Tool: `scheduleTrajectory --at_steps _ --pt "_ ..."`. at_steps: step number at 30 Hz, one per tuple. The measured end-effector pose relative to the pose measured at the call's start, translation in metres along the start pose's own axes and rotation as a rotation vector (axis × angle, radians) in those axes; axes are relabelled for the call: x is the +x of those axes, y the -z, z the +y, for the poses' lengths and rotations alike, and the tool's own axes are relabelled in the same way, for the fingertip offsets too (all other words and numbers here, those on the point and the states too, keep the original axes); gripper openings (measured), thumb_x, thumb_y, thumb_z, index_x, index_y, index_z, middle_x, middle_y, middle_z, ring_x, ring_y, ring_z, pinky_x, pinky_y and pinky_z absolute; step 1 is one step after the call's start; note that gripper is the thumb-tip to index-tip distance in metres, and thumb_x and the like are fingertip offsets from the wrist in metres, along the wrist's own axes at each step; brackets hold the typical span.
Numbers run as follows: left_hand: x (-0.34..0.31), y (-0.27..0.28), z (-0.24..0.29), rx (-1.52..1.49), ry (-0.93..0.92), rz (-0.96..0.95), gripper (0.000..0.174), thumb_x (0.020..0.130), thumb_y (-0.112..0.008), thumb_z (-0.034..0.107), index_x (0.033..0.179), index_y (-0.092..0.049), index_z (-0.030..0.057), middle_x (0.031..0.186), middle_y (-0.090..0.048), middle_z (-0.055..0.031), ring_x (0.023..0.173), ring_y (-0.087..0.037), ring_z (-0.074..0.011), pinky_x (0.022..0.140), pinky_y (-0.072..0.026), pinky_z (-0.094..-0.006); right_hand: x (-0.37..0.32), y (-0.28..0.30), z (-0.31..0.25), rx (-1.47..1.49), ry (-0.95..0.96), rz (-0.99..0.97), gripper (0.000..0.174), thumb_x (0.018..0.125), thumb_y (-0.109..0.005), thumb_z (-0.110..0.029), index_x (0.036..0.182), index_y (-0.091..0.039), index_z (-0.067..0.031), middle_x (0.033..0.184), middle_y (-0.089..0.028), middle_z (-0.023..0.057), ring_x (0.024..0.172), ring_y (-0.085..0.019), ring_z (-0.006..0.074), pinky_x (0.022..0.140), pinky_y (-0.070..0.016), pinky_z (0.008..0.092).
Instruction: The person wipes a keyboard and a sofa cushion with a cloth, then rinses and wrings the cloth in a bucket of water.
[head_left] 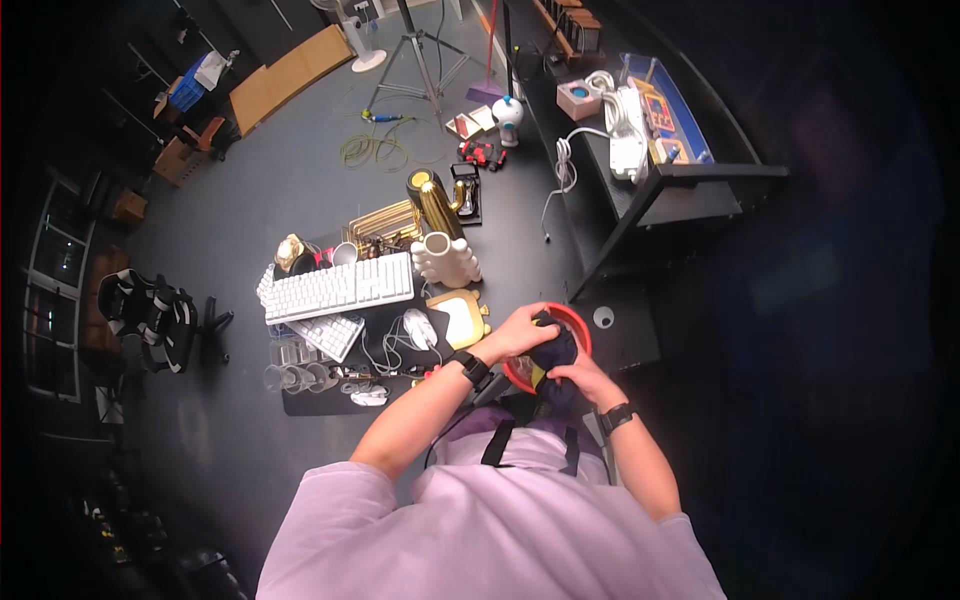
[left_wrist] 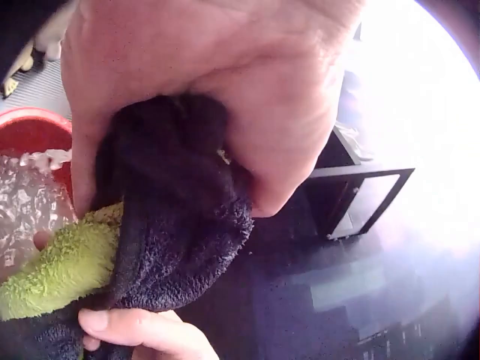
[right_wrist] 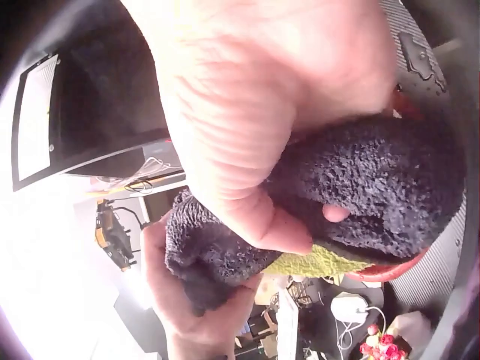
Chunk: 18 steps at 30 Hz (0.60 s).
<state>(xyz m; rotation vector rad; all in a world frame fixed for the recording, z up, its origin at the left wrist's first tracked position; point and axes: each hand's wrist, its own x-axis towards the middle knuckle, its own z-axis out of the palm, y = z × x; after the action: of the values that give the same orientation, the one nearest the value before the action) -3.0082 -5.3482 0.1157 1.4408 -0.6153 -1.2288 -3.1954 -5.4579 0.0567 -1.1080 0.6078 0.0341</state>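
A dark navy towel (head_left: 556, 352) with a yellow-green edge (left_wrist: 56, 270) is bunched between both hands over a red basin (head_left: 578, 320). My left hand (head_left: 520, 332) grips the towel's upper end (left_wrist: 176, 161), fingers curled round it. My right hand (head_left: 578, 378) clutches the lower end (right_wrist: 367, 187), thumb pressed into the cloth. The basin's inside (left_wrist: 22, 202) looks wet and glistening. Much of the towel is hidden by the palms.
Left of the basin on a black mat lie white keyboards (head_left: 340, 287), a mouse (head_left: 421, 327), a gold tray (head_left: 459, 316), a white vase (head_left: 446, 259) and glassware (head_left: 295, 365). A black shelf unit (head_left: 640, 170) stands behind. An office chair (head_left: 150, 315) sits far left.
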Motion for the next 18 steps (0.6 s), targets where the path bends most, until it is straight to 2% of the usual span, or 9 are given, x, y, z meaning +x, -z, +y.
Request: scheduleTrajectory --at_steps 3,5,6,7,9,10,12,13,18 --pt "0.000 -0.002 0.008 0.251 -0.079 0.032 0.027 0.092 -0.076 0.020 0.109 -0.064 0.0035 0.097 -0.066 -0.0020 0.093 -0.062 -0.0112 0.084 -0.0547 -0.0313 -0.001 0.004 -0.002 -0.114 0.199 0.010 0.084 0.076 -0.074 0.004 0.155 -0.049 -0.0054 0.132 -0.067 0.0078 0.120 -0.066 0.0188 0.102 -0.0541 0.0322" --pt "0.005 -0.003 0.010 0.293 -0.191 0.054 0.027 0.089 -0.075 0.019 0.108 -0.062 0.0043 0.098 -0.066 -0.0033 0.096 -0.061 -0.0122 0.087 -0.0545 -0.0333 -0.020 0.008 -0.015 0.027 0.151 0.029 0.077 0.076 -0.067 0.001 0.152 -0.054 -0.0043 0.141 -0.065 0.0077 0.136 -0.058 0.0201 0.117 -0.0448 0.0320" --pt "-0.003 -0.008 0.030 0.286 -0.236 0.028 0.025 0.090 -0.074 0.017 0.108 -0.062 0.0049 0.099 -0.065 -0.0032 0.098 -0.060 -0.0123 0.090 -0.0539 -0.0331 -0.017 0.022 -0.002 0.031 0.165 0.030 0.072 0.078 -0.058 -0.003 0.150 -0.057 -0.0042 0.144 -0.064 0.0095 0.135 -0.060 0.0212 0.116 -0.0447 0.0300" --pt "-0.009 -0.012 0.044 0.297 -0.246 -0.012 0.028 0.088 -0.073 0.014 0.113 -0.065 0.0040 0.104 -0.069 -0.0060 0.101 -0.064 -0.0153 0.093 -0.0550 -0.0342 -0.016 0.027 0.004 0.214 0.221 -0.004 0.060 0.092 -0.057 -0.014 0.151 -0.058 -0.0065 0.144 -0.065 0.0114 0.136 -0.061 0.0227 0.117 -0.0446 0.0345" --pt "-0.015 -0.021 0.064 0.444 -0.328 -0.065 0.036 0.086 -0.073 0.012 0.120 -0.068 0.0027 0.111 -0.074 -0.0099 0.106 -0.070 -0.0195 0.097 -0.0559 -0.0360 -0.015 0.038 0.007 0.236 -0.042 0.217 0.052 0.108 -0.052 -0.039 0.152 -0.058 -0.0111 0.145 -0.066 0.0110 0.135 -0.062 0.0234 0.115 -0.0462 0.0433" --pt "-0.017 -0.026 0.070 0.461 -0.373 -0.122 0.040 0.083 -0.075 0.017 0.121 -0.071 0.0039 0.110 -0.076 -0.0177 0.108 -0.075 -0.0347 0.096 -0.0583 -0.0413 -0.014 0.041 0.003 0.247 -0.049 0.235 0.052 0.108 -0.052 -0.039 0.152 -0.058 -0.0111 0.145 -0.066 0.0110 0.135 -0.062 0.0234 0.115 -0.0462 0.0433" --pt "-0.018 -0.031 0.063 0.569 -0.515 -0.226 0.040 0.081 -0.075 0.014 0.120 -0.072 0.0037 0.112 -0.076 -0.0160 0.109 -0.074 -0.0332 0.098 -0.0578 -0.0413 -0.015 0.022 -0.030 0.295 -0.343 0.119 0.066 0.111 -0.042 -0.065 0.152 -0.059 -0.0161 0.145 -0.066 0.0081 0.130 -0.064 0.0235 0.111 -0.0479 0.0504" --pt "-0.017 -0.033 0.061 0.679 -0.670 -0.308 0.040 0.079 -0.075 0.010 0.119 -0.072 0.0035 0.114 -0.075 -0.0144 0.109 -0.073 -0.0317 0.100 -0.0572 -0.0414 -0.008 0.019 -0.032 0.302 -0.341 0.127 0.066 0.111 -0.042 -0.065 0.152 -0.059 -0.0161 0.145 -0.066 0.0081 0.130 -0.064 0.0235 0.111 -0.0479 0.0504" --pt "-0.034 -0.043 0.047 0.766 -0.733 -0.408 0.029 0.077 -0.077 0.012 0.105 -0.072 0.0048 0.107 -0.074 -0.0130 0.105 -0.071 -0.0359 0.094 -0.0576 -0.0456 0.029 0.025 -0.005 0.442 -0.377 -0.027 0.072 0.103 -0.052 -0.076 0.140 -0.069 -0.0164 0.131 -0.073 0.0037 0.120 -0.068 0.0204 0.100 -0.0536 0.0484"
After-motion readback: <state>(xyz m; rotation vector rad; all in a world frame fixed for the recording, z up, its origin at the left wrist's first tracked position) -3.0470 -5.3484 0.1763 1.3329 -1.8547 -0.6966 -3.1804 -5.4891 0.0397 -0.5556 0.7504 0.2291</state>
